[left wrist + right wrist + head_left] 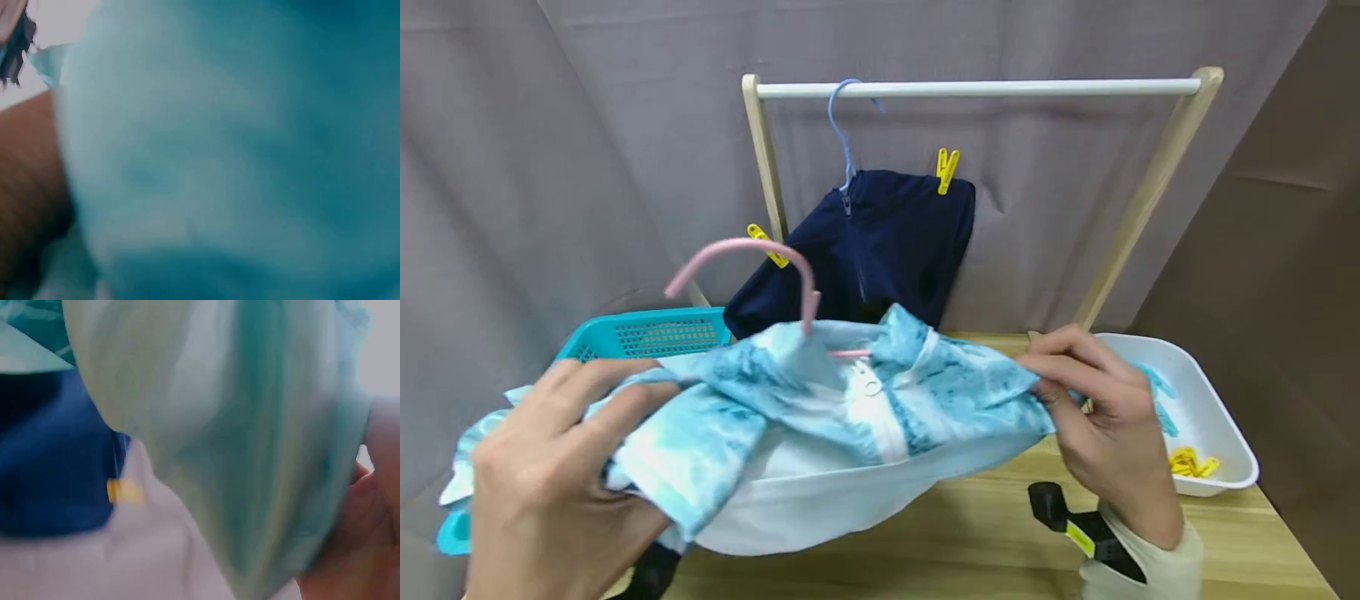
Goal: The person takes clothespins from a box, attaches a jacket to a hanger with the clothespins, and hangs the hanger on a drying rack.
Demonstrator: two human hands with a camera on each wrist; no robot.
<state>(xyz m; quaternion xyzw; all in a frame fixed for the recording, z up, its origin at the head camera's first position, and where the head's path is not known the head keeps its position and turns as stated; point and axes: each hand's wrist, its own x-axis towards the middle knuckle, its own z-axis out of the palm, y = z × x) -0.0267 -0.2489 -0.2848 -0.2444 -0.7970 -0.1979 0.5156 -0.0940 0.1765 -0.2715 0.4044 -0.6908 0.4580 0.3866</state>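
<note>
Above the wooden table (985, 537), the blue-and-white garment (820, 421), likely light, soft and limp, is best held at its 2 sides, where your left hand (550, 467) and right hand (1105, 408) pinch it, around the presumably stiffer pink hanger (808, 287).

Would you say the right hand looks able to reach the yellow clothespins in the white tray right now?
Probably not until it lets go: the right hand pinches the blue-and-white garment, though the yellow clothespins lie uncovered nearby in the white tray.
</note>
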